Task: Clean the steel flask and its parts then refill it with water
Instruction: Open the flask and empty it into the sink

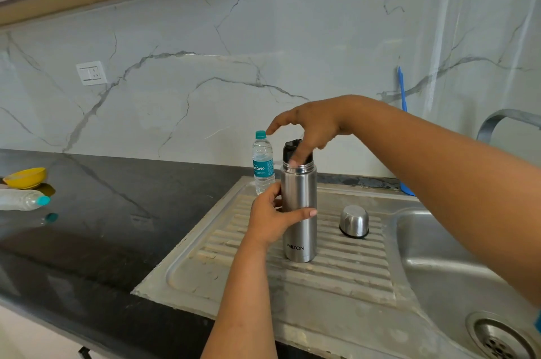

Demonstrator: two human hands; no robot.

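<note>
Head view: left hand point(270, 219) grips upright flask point(299, 212), right hand point(310, 130) seemingly pinching its black stopper point(294, 149).

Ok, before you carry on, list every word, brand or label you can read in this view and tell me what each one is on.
"MILTON": on the lower body of the steel flask, which stands on the sink's draining board.
"...ature": white script on the teal label of the upright water bottle; the start is cut off by the curve.
Smaller print under that script: too small to read.
Lying bottle at the left: no readable text.
</note>
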